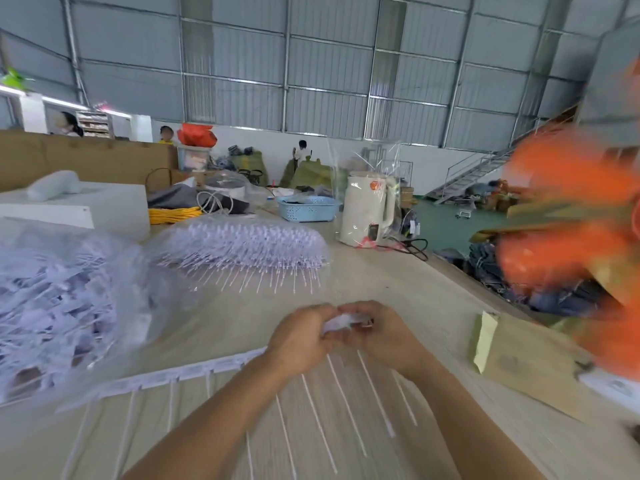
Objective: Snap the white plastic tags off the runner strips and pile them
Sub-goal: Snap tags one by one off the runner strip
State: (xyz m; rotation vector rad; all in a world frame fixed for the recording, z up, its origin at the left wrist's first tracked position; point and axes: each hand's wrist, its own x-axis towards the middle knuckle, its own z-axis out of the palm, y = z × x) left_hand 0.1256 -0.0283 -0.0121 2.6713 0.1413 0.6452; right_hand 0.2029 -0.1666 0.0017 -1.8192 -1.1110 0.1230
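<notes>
hands: while both meet over the worktop [398, 282], left hand [299, 341] and right hand [379, 329] pinch a runner strip [194, 370] end
tags: loose white tags [52, 299] bagged at left
spare strips: stack [242, 244] behind

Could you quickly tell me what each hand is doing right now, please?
Left hand: fingers curled, gripping the white tags at the end of the runner strip.
Right hand: fingers curled, pinching the same white tags.

Bare table [398, 282] lies ahead; tag heap [52, 299] crowds left, cardboard box [526, 362] blocks right.
</notes>
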